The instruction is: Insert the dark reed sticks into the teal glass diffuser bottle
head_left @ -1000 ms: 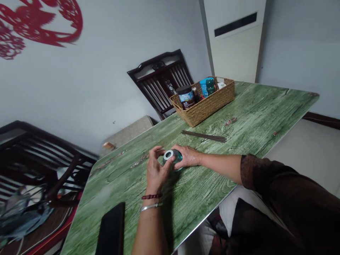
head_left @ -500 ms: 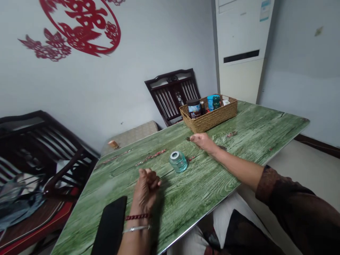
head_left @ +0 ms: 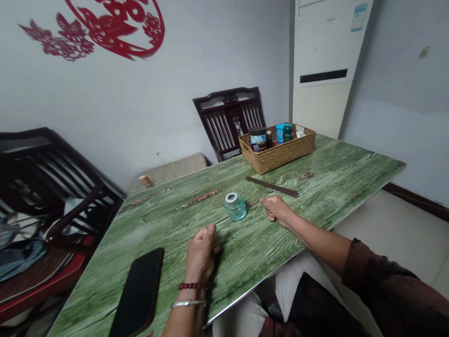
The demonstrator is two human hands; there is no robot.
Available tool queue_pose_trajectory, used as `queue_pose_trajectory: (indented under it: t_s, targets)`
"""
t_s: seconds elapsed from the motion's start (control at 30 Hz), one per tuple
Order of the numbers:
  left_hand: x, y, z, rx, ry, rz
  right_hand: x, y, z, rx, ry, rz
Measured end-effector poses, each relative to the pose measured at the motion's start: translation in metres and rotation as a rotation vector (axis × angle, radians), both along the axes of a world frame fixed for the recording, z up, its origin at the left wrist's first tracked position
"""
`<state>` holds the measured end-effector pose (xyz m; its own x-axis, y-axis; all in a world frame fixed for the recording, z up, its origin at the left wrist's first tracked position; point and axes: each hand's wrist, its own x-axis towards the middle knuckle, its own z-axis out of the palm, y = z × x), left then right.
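A small round teal glass bottle [head_left: 235, 206] with a silver ring at its mouth stands upright on the green wood-grain table [head_left: 326, 178]. My left hand [head_left: 201, 249] rests on the table in a fist, a little in front and to the left of the bottle; what is inside the fist is hidden. Just right of the bottle lies my right hand [head_left: 277, 209], fingers curled in, not touching it. A bundle of thin dark sticks [head_left: 272, 186] lies on the table beyond my right hand.
A woven basket [head_left: 280, 157] holding jars and bottles stands at the far edge. A black phone [head_left: 138, 292] lies near the front left edge. Dark wooden chairs stand behind the table [head_left: 228, 119] and on the left [head_left: 52, 178]. A white air conditioner [head_left: 324, 65] fills the corner.
Both hands let go of the bottle. My left hand drew back into a fist. My right hand reached out to the sticks, then came back beside the bottle.
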<state>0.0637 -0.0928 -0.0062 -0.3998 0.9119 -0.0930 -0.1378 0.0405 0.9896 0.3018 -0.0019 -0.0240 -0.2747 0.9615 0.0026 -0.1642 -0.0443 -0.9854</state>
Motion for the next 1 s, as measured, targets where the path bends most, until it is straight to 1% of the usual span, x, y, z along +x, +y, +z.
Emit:
queue_pose_trajectory:
  t_s: [0.07, 0.2, 0.33, 0.57, 0.73, 0.8, 0.87, 1.0]
  targets:
    - [0.003, 0.001, -0.003, 0.021, 0.04, 0.052, -0.001, 0.0, -0.004, 0.002, 0.012, -0.005]
    - [0.007, 0.001, -0.004, 0.03, 0.053, 0.127, 0.0, -0.002, -0.001, 0.004, 0.018, -0.034]
    - [0.009, 0.001, -0.004, 0.048, 0.074, 0.132, 0.001, -0.003, 0.002, -0.004, 0.016, -0.035]
    - [0.012, -0.003, -0.005, 0.084, 0.109, 0.14, 0.001, -0.001, 0.0, 0.0, 0.011, -0.051]
    - [0.018, -0.015, -0.005, 0.101, 0.025, 0.238, 0.0, 0.003, -0.003, 0.026, -0.007, -0.049]
    - [0.021, -0.019, -0.005, 0.112, 0.009, 0.258, 0.0, 0.003, -0.005, 0.04, -0.013, -0.04]
    - [0.024, -0.019, -0.006, 0.124, 0.035, 0.252, 0.0, 0.004, -0.007, 0.057, -0.017, -0.039]
    - [0.028, -0.014, -0.01, 0.11, 0.161, 0.227, -0.001, 0.003, -0.009, 0.084, -0.047, -0.031]
